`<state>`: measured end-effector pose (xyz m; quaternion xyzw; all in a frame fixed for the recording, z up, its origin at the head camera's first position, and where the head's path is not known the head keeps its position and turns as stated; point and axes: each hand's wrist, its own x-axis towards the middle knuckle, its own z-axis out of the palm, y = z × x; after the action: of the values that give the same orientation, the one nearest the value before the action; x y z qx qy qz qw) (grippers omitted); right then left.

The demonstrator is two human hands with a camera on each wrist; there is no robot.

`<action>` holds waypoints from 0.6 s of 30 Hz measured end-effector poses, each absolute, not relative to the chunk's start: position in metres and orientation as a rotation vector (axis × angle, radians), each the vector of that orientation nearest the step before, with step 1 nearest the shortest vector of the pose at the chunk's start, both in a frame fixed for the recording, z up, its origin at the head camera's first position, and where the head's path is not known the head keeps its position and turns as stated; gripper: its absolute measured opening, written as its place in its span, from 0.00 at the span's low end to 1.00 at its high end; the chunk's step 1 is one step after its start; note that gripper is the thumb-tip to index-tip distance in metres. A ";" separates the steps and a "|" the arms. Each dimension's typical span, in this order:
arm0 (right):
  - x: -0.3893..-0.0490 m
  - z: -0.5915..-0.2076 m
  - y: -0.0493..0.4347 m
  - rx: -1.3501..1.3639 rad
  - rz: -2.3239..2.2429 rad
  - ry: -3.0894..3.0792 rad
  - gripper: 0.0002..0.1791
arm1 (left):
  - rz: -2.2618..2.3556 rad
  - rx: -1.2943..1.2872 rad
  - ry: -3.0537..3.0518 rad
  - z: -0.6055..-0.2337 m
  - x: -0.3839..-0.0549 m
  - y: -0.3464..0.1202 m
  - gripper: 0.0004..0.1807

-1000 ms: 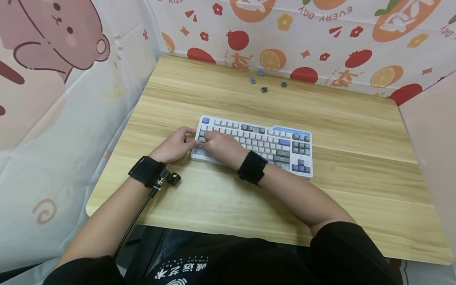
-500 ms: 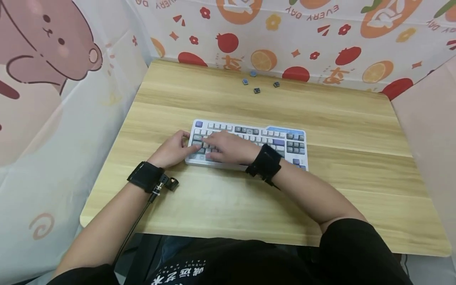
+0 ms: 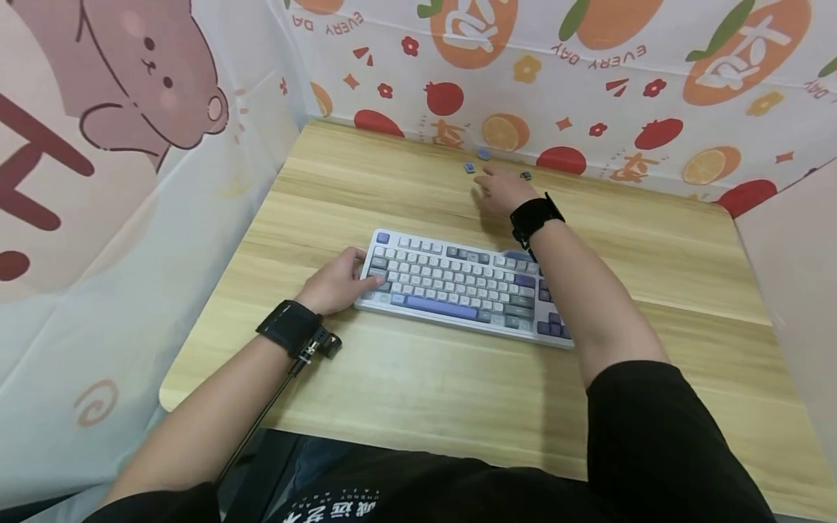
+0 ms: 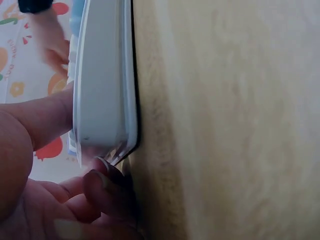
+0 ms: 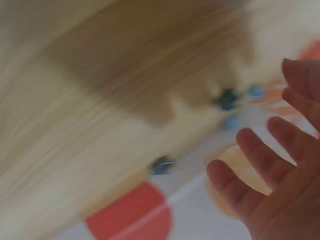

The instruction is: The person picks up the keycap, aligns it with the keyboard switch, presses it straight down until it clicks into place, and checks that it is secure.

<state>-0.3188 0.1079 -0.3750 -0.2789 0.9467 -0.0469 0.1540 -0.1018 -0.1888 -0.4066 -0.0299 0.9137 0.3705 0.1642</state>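
A white keyboard point(image 3: 451, 283) with white, grey and purple keycaps lies in the middle of the table. My left hand point(image 3: 336, 282) holds its left end, the thumb on top over the keys and the other fingers curled at the side, as the left wrist view shows by the keyboard's corner point(image 4: 107, 75). My right hand point(image 3: 506, 190) is stretched beyond the keyboard, over several small square pieces at the back. Its fingers point(image 5: 260, 157) are spread, with nothing between them. Two pieces are blue point(image 3: 469, 168); a dark piece point(image 3: 526, 176) sits just right of the hand, another dark piece point(image 5: 227, 99) shows in the right wrist view.
The wooden table point(image 3: 418, 385) meets a fruit-patterned cloth point(image 3: 405, 94) at the back, close behind the small pieces. A bear-printed cloth point(image 3: 150, 87) hangs along the left. A cable point(image 3: 261, 418) runs from the left wrist band along the forearm.
My right hand has left the keyboard's left-side keys and moved away to the small pieces at the back. My left hand has stayed at the keyboard's left end.
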 end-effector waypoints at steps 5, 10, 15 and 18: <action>-0.329 -0.389 0.127 -0.683 -0.031 2.605 0.27 | 1.111 0.003 2.530 -0.410 -0.105 -0.185 0.38; -0.322 -0.380 0.132 -0.735 -0.066 2.648 0.22 | 1.228 0.009 2.398 -0.404 -0.110 -0.195 0.39; -0.314 -0.373 0.137 -0.700 -0.348 2.627 0.22 | 1.278 -0.056 2.313 -0.396 -0.110 -0.205 0.42; -0.311 -0.372 0.144 -0.731 -0.527 2.585 0.18 | 1.235 -0.078 2.398 -0.391 -0.109 -0.207 0.43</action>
<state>-0.3114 0.1437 -0.3723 -0.2615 0.9250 -0.1887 0.2008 -0.1089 -0.2065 -0.3913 -0.0282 0.8669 0.4466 0.2196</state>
